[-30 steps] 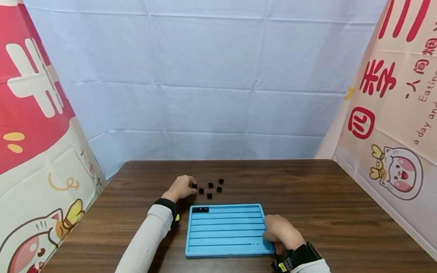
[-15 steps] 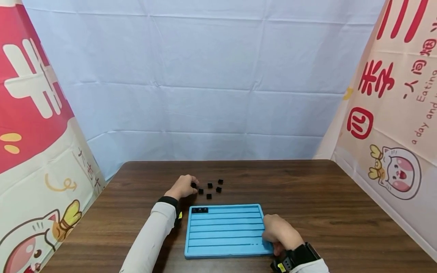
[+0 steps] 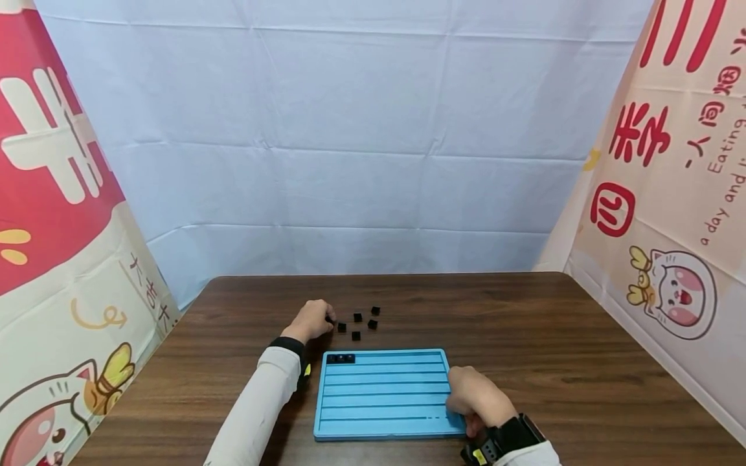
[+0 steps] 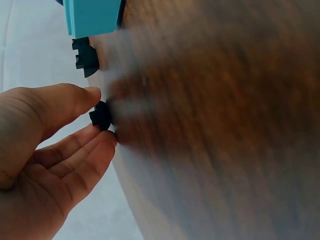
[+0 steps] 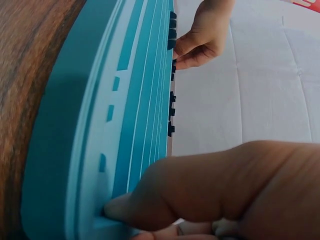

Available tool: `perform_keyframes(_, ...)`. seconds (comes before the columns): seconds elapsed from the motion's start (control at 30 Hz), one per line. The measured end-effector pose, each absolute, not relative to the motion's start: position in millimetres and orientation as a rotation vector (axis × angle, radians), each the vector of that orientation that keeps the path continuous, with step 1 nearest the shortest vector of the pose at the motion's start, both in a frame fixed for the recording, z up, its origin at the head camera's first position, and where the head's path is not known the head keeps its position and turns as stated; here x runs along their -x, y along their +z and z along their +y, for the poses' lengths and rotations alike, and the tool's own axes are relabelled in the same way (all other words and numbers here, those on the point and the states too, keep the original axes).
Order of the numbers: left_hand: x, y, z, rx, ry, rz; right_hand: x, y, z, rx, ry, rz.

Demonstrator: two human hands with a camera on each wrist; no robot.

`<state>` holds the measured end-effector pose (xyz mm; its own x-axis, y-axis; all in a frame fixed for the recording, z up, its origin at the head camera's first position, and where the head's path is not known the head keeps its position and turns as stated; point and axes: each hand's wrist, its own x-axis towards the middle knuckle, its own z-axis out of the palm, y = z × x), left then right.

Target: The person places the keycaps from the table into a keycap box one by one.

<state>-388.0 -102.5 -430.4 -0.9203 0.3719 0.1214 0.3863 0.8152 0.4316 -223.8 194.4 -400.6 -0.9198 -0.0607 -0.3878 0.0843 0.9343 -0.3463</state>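
Note:
My left hand (image 3: 311, 320) reaches to the back of the table, left of several loose black pieces. Between its thumb and fingers it pinches a small black keycap-like block (image 4: 100, 116), mostly hidden by the fingers in the head view. A light-blue ridged tray (image 3: 384, 391) lies flat in front. Three black blocks (image 3: 340, 358) sit side by side in its top row, at the left end. My right hand (image 3: 474, 395) grips the tray's right edge near the front corner, its thumb on the rim in the right wrist view.
Several loose black blocks (image 3: 357, 318) lie scattered on the brown wooden table (image 3: 524, 336) behind the tray. A pale cloth (image 3: 350, 162) hangs beyond the far edge. Printed cloths (image 3: 670, 298) flank the table on both sides.
My left thumb and fingers have drawn together around the block, which now shows less in the head view. My right hand keeps its grip on the tray.

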Motion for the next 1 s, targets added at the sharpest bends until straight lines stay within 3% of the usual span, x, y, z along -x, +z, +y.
perform_keyframes(1.0,385.7,-429.4,-105.5,0.642,-0.623,-2.935,223.5,-399.9,195.0,-0.002,-0.503,2.679)
